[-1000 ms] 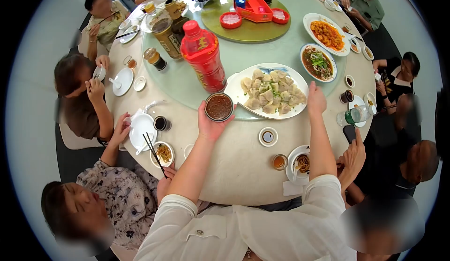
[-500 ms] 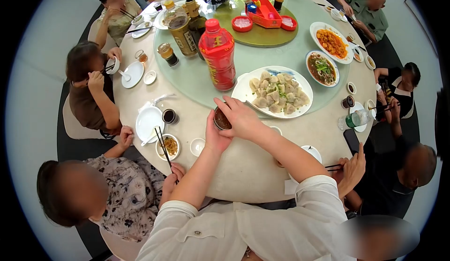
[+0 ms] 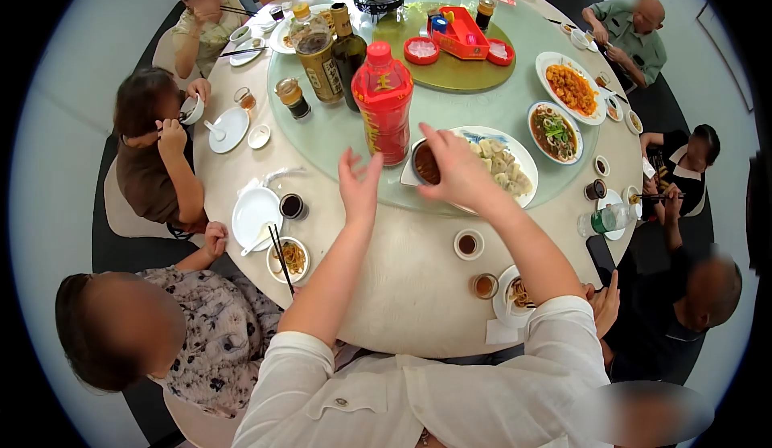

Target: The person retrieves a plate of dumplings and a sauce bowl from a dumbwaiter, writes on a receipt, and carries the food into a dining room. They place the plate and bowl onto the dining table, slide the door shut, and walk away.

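My right hand [image 3: 457, 166] is wrapped round a small bowl of dark brown sauce [image 3: 426, 163], which it holds over the left end of the white oval dumpling plate [image 3: 527, 158]. Dumplings [image 3: 503, 166] show to the right of my fingers. Holding nothing, my left hand [image 3: 359, 182] has its fingers apart just left of the bowl, close to the base of a red bottle [image 3: 384, 102]. Part of the bowl is hidden behind my right fingers.
Glass bottles [image 3: 319, 66] stand behind the red one on the glass turntable [image 3: 322, 154]. A soup bowl [image 3: 555, 133] and an orange dish [image 3: 571, 84] lie right. Nearer me are a sauce dish [image 3: 468, 244] and a tea glass [image 3: 485, 285]. Several people sit around.
The sauce bowl went from my left hand to my right, which first came across from the right. It has moved right, over the plate's left end. My left hand has let go and opened.
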Motion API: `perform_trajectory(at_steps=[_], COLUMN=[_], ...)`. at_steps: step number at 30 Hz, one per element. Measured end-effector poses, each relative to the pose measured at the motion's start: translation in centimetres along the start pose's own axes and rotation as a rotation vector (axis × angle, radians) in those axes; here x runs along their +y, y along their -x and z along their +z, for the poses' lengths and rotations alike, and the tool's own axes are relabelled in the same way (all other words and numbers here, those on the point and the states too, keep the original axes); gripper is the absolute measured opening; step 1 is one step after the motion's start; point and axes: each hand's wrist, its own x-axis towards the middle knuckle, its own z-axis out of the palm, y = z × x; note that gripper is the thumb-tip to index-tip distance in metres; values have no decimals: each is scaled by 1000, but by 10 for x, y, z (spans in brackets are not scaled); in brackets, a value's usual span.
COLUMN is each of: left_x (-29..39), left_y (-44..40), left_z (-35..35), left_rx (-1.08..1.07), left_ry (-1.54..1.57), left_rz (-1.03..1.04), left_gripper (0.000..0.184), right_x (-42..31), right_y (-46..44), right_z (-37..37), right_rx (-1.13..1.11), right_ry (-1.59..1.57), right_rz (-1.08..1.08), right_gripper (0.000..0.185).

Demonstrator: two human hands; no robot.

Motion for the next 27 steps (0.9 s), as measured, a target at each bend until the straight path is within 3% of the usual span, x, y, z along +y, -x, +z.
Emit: perform_trajectory(at_steps=[2,3,5,7,9,15,18,27], left_x=[2,12,34,38,47,45,48,59], left_y=[-30,-37,-46,-58,-58,-67,-65,-80], left_z=[11,18,36,46,49,41,26,-25], left_rx=[204,204,169,139,54,102,87,129], left_ry=[-457,-454,-593,-525,-316,-389,-420,-451], left_rz=[551,551,787,775,603,758,717,683], left_gripper=[96,96,106,103,95,87,84,84], right_x=[20,29,48,72,90,123,127,99], right_y=[-10,-16,-32,-49,-67,-108,-120,-134], right_z=[-9,-13,-19,-15,-3,46,73,114], right_rx=[21,42,38,87,109,175,161,-129], right_ry=[17,32,50,45,26,-28,-66,-53], right_rz=[23,47,71,67,62,55,76,154], right_gripper=[90,90,91,95,95,97,99,102])
